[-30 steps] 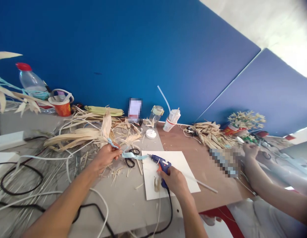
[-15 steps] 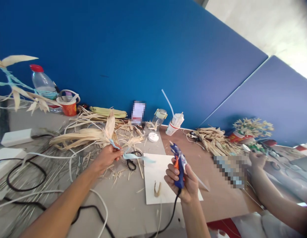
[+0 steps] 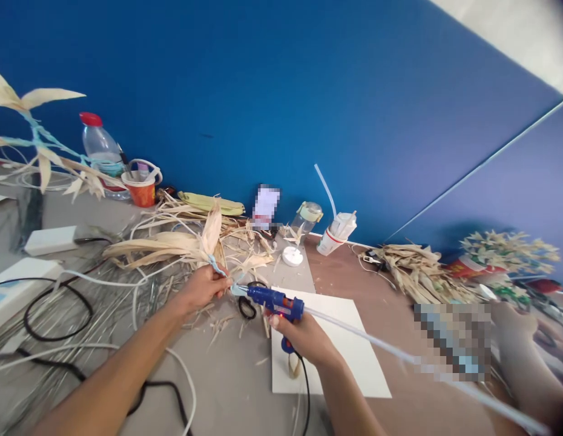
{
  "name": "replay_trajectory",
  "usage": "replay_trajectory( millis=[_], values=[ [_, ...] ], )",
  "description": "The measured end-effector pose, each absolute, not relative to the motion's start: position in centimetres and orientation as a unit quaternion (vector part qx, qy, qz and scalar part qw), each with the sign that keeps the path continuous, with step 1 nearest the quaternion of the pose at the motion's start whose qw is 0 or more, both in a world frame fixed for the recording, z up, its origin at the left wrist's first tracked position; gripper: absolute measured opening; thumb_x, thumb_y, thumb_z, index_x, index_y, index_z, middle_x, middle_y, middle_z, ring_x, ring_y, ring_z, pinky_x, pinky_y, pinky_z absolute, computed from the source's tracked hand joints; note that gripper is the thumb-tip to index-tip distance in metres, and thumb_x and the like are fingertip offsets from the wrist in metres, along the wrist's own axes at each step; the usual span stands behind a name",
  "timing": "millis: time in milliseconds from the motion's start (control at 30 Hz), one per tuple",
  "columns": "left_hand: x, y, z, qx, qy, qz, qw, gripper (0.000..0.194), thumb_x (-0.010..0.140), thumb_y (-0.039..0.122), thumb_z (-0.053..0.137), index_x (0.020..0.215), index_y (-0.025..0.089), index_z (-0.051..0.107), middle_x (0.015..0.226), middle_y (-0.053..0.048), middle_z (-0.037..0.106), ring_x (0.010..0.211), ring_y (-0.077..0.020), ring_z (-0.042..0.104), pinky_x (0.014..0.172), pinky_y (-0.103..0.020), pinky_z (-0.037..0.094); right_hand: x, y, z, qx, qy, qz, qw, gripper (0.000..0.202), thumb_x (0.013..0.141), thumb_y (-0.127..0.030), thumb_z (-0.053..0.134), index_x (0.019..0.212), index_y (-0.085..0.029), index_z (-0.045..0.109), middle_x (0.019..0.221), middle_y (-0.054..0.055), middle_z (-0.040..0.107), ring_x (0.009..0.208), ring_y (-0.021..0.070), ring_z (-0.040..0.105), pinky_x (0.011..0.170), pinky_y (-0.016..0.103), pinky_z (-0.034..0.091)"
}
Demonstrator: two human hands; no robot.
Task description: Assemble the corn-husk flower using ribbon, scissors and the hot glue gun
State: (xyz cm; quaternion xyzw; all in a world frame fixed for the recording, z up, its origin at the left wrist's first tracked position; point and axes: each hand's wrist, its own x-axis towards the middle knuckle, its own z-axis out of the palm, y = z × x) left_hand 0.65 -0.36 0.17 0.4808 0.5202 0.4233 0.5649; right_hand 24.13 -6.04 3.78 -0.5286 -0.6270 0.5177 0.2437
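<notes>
Where the blue wall (image 3: 272, 91) rises behind everything, a grey table (image 3: 227, 387) runs beneath it, meeting a brown board (image 3: 367, 284) on the right; a heap of dried husks (image 3: 172, 245) sprawls across the table's middle, with black and white cables (image 3: 59, 315) looping over its left part; a white sheet of paper (image 3: 349, 357) lies near the table's front edge, to the right of the husks; a clear bottle with a red cap (image 3: 97, 145) stands far left by the wall, an orange cup (image 3: 140, 191) just beside it; black scissors (image 3: 247, 306) lie at the paper's left edge; the left hand (image 3: 202, 287) is closed, pinching a husk piece bound with pale blue ribbon (image 3: 217, 261) just above the table; the right hand (image 3: 302, 336) is wrapped around the grip of a blue glue gun (image 3: 276, 301), held level over the paper's left corner, its nozzle pointing left and almost touching the ribbon's end beside the left fingers; a long clear glue stick (image 3: 399, 351) trails from the gun's back toward the right; another person's hand (image 3: 513, 330) shows far right, blurred.
</notes>
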Motion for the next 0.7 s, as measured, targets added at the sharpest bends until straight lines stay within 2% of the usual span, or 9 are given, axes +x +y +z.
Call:
replay_trajectory(
  millis=[233, 433, 700],
  values=[
    [0.9, -0.4, 0.5, 0.483, 0.533, 0.405, 0.564, 0.030, 0.053, 0.036, 0.071, 0.067, 0.019, 0.051, 0.047, 0.008, 0.050, 0.040, -0.0095, 0.043, 0.044, -0.023, 0.029, 23.3, -5.6, 3.0, -0.475, -0.681, 0.478, 0.286, 0.036, 0.082, -0.049, 0.051, 0.094, -0.018, 0.064, 0.081, 0.003, 0.061, 0.076, 0.0172, 0.054, 0.072, 0.031, 0.046],
    [0.9, -0.6, 0.5, 0.486, 0.531, 0.403, 0.566, 0.029, 0.056, 0.038, 0.069, 0.067, 0.018, 0.051, 0.048, 0.007, 0.049, 0.041, -0.0091, 0.042, 0.045, -0.023, 0.029, 22.8, -5.8, 2.7, -0.506, -0.679, 0.445, 0.289, 0.031, 0.080, -0.047, 0.054, 0.090, -0.018, 0.061, 0.078, 0.002, 0.060, 0.073, 0.0172, 0.054, 0.070, 0.030, 0.046],
    [1.0, -0.6, 0.6, 0.485, 0.532, 0.400, 0.567, 0.028, 0.055, 0.036, 0.069, 0.067, 0.019, 0.050, 0.047, 0.008, 0.048, 0.042, -0.0094, 0.042, 0.045, -0.023, 0.029, 22.3, -6.0, 2.6, -0.499, -0.681, 0.446, 0.297, 0.032, 0.080, -0.046, 0.053, 0.096, -0.019, 0.061, 0.080, 0.002, 0.061, 0.073, 0.0173, 0.054, 0.068, 0.029, 0.047]
  ],
)
